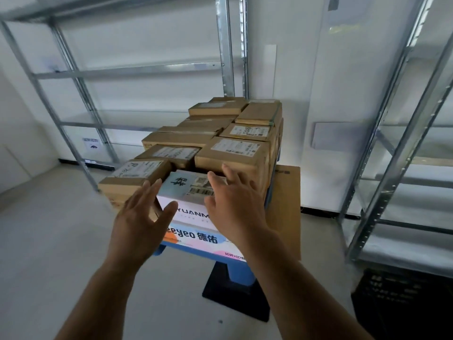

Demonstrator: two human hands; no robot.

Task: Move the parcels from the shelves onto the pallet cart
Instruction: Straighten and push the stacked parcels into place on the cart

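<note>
Several brown cardboard parcels (235, 153) are stacked on the blue pallet cart (235, 276) in the middle of the room. At the near end of the stack sits a white parcel (183, 190) with a barcode label, on top of a colourful printed box (196, 239). My left hand (142, 217) hovers with straight spread fingers at the white parcel's left edge. My right hand (235, 204) lies with spread fingers over its right side, fingertips near the brown parcel behind. Neither hand grips anything.
Bare metal shelving (73, 74) stands at the back left, and another rack (404, 133) at the right. A large flat cardboard box (286, 207) leans against the cart's right side. A dark crate (402, 298) sits low right. Grey floor (54, 229) lies to the left.
</note>
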